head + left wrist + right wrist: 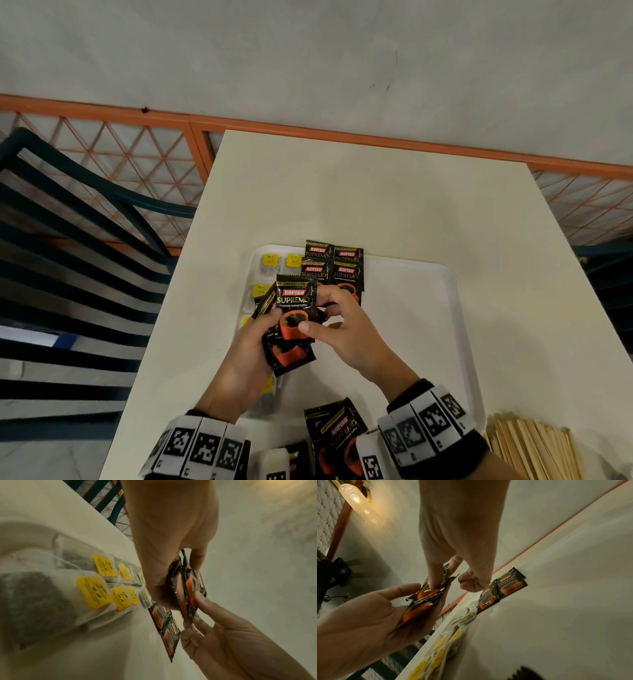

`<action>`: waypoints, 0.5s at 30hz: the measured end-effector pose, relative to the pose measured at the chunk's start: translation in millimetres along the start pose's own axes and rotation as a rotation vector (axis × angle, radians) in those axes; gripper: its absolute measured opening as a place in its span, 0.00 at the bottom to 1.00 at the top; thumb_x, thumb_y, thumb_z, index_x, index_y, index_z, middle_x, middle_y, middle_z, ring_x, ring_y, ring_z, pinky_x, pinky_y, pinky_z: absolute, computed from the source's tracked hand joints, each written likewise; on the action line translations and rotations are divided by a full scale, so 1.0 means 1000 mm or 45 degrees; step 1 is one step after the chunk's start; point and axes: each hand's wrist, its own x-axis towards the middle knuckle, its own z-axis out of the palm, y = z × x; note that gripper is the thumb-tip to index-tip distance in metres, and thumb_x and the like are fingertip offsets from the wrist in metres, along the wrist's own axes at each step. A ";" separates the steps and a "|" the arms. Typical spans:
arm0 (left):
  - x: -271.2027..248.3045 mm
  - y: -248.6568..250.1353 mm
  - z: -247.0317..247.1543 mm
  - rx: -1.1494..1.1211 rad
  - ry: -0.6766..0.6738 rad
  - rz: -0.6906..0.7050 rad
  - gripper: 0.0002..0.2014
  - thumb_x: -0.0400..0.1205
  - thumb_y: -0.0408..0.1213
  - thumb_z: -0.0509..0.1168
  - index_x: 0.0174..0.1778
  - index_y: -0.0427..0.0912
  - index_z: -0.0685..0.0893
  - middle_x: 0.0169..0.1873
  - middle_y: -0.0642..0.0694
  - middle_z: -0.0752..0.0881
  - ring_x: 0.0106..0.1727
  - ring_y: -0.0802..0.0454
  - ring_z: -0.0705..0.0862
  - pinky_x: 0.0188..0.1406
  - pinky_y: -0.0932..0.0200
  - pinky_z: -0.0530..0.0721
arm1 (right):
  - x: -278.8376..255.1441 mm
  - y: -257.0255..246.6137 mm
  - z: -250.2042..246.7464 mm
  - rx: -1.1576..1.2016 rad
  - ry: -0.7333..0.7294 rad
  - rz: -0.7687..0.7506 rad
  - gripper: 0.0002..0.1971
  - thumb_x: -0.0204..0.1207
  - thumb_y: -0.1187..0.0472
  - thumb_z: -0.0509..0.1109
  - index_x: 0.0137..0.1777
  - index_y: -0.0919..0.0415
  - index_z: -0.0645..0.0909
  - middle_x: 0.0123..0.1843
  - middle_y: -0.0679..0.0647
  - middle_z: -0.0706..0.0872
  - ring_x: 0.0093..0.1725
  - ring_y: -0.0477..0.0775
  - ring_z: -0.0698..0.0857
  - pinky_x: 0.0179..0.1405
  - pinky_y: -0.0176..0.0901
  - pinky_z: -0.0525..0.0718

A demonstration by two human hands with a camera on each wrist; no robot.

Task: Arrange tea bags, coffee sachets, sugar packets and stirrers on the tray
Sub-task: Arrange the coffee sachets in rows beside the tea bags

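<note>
Both hands meet above the near-left part of the tray (428, 274). Our left hand (246, 359) grips a small stack of coffee sachets (291, 342), thumb on top and fingers curled beneath. Our right hand (346, 329) pinches the top sachet (296, 299) of that stack between thumb and forefinger, its other fingers curled in. We see both from the left wrist view too, the left hand (164, 536) clamping the sachets (188, 592) while the right hand (228, 639) reaches in from below.

Nearest us, off the tray's near edge, loose sachets (334, 428) lie on the table (376, 192), with a bundle of wooden stirrers (534, 448) at the near right corner. Along the tray's left edge, tea bags (51, 588) with yellow tags lie in two columns. At the tray's far edge, just right of the tea bags, four placed sachets (332, 267) sit in two overlapping rows. Beyond the table's left edge stands a dark slatted chair (68, 274).
</note>
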 end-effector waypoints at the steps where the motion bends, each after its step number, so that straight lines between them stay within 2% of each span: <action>1: 0.000 0.001 0.001 -0.027 -0.008 -0.012 0.16 0.81 0.42 0.57 0.60 0.41 0.82 0.52 0.36 0.89 0.48 0.43 0.89 0.49 0.48 0.86 | 0.000 0.001 0.001 0.024 0.013 0.003 0.20 0.71 0.62 0.75 0.51 0.37 0.72 0.53 0.44 0.76 0.49 0.40 0.77 0.41 0.24 0.78; 3: 0.002 0.000 0.000 -0.064 0.025 -0.022 0.16 0.84 0.44 0.54 0.61 0.42 0.82 0.53 0.36 0.88 0.49 0.43 0.88 0.52 0.47 0.84 | 0.002 0.005 0.002 0.064 0.013 0.030 0.14 0.71 0.62 0.75 0.49 0.44 0.75 0.49 0.43 0.79 0.48 0.42 0.79 0.42 0.25 0.78; 5: 0.003 -0.002 0.000 -0.040 0.075 -0.019 0.16 0.85 0.43 0.55 0.61 0.41 0.82 0.53 0.35 0.88 0.50 0.42 0.88 0.49 0.48 0.85 | 0.003 0.010 0.002 0.094 0.003 0.070 0.10 0.72 0.60 0.74 0.49 0.50 0.78 0.48 0.44 0.83 0.49 0.44 0.80 0.47 0.31 0.78; 7: 0.003 -0.006 -0.002 -0.019 0.121 -0.025 0.16 0.85 0.43 0.56 0.62 0.41 0.81 0.52 0.35 0.89 0.50 0.42 0.88 0.46 0.49 0.85 | 0.004 0.014 0.002 0.113 0.019 0.094 0.08 0.73 0.59 0.73 0.50 0.55 0.80 0.49 0.49 0.85 0.48 0.45 0.81 0.48 0.38 0.79; 11: 0.004 -0.008 -0.011 -0.096 0.222 -0.020 0.16 0.85 0.41 0.56 0.66 0.41 0.78 0.54 0.37 0.88 0.53 0.42 0.87 0.52 0.45 0.84 | 0.006 0.020 -0.003 0.206 0.122 0.104 0.12 0.77 0.62 0.68 0.58 0.49 0.78 0.51 0.47 0.86 0.49 0.44 0.82 0.44 0.36 0.82; 13: 0.006 -0.007 -0.016 -0.121 0.259 0.004 0.16 0.85 0.40 0.56 0.66 0.41 0.78 0.53 0.39 0.88 0.49 0.45 0.88 0.48 0.47 0.86 | 0.010 0.022 -0.010 0.413 0.177 0.123 0.13 0.78 0.67 0.67 0.60 0.54 0.78 0.51 0.50 0.86 0.49 0.48 0.85 0.43 0.38 0.84; 15: 0.008 -0.004 -0.021 -0.129 0.282 0.020 0.16 0.85 0.41 0.56 0.66 0.41 0.78 0.53 0.39 0.88 0.48 0.45 0.88 0.40 0.50 0.89 | 0.014 0.021 -0.017 0.528 0.223 0.164 0.09 0.77 0.70 0.67 0.54 0.58 0.79 0.46 0.54 0.87 0.44 0.51 0.86 0.38 0.38 0.85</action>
